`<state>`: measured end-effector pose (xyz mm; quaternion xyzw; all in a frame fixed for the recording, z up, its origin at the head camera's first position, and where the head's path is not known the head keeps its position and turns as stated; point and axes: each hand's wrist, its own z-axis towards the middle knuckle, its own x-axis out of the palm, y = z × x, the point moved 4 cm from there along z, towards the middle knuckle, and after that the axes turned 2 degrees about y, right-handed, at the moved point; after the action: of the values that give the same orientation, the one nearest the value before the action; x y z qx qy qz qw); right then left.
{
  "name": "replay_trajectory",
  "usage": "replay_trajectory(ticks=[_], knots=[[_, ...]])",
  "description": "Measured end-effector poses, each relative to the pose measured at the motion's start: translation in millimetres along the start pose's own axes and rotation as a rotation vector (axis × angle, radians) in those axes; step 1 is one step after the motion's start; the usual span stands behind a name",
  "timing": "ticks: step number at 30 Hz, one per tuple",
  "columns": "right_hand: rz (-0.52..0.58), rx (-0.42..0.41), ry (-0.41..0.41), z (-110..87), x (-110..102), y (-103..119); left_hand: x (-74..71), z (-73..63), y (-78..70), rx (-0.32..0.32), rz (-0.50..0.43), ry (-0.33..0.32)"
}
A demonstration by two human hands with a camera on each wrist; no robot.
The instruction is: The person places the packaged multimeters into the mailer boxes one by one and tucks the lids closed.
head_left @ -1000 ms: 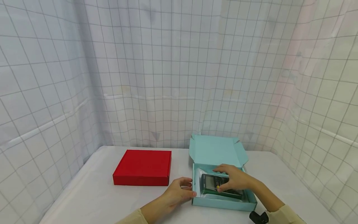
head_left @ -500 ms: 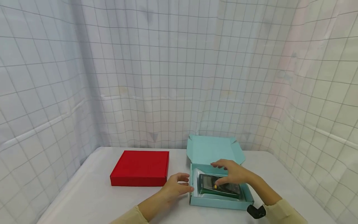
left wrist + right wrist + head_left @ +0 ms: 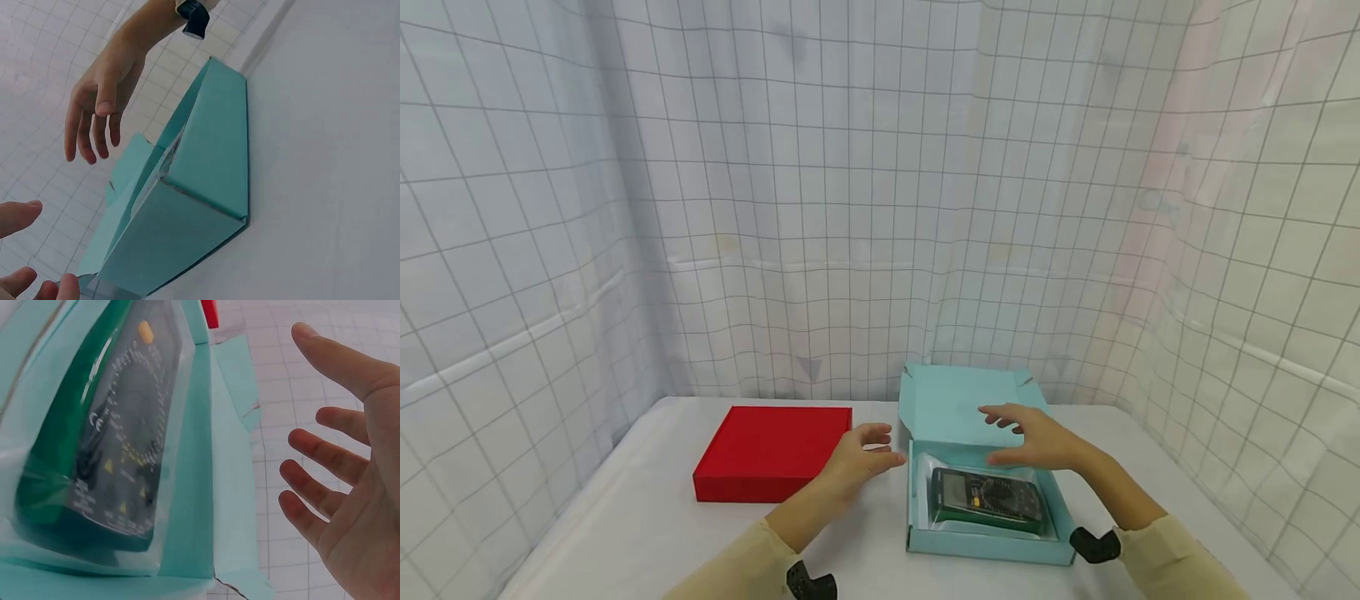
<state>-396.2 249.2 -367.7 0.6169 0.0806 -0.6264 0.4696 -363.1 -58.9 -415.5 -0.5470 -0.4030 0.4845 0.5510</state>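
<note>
Left hand [image 3: 853, 460] is wide, with the thumb well apart from the relaxed fingers, and it hangs free between the two boxes, near the left wall of the teal one. The right hand [image 3: 1037, 437] is also wide, its fingers a little bent and separated; it hangs above the teal box, apart from the meter.

Largest of all is the white curtain [image 3: 820, 167] with a grid of thin grey lines, which surrounds the table [image 3: 647, 508] at its far, left and right edges. The table has a white cover. Toward its right edge lies the teal box [image 3: 992, 547], with its lid [image 3: 951, 400] raised and leaning back toward the far edge. The red box [image 3: 778, 437] is closed and lies toward the far left corner; in the head view the left hand and wrist cover its near right corner.

Inside the teal box is a clear plastic bag [image 3: 925, 492], and in it the green and black multimeter [image 3: 988, 497], lying face up. Its screen [image 3: 955, 488] is toward the box's left wall, and its round dial [image 3: 1000, 493] is near the middle. On each wrist there is a small black device, the right one [image 3: 1095, 546] beside the box's near right corner in the head view. Smallest is the yellow button [image 3: 976, 502], between screen and dial.
</note>
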Motion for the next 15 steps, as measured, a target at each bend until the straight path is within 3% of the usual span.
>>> replay_trajectory(ticks=[7, 15], knots=[[-0.03, 0.054, -0.057, -0.7, -14, -7, -17.5, 22.5, -6.3, 0.012, 0.065, -0.118], [-0.046, 0.1, -0.118, -6.2, -30, -22, -26.4, 46.2, -9.4, 0.037, 0.06, -0.179]])
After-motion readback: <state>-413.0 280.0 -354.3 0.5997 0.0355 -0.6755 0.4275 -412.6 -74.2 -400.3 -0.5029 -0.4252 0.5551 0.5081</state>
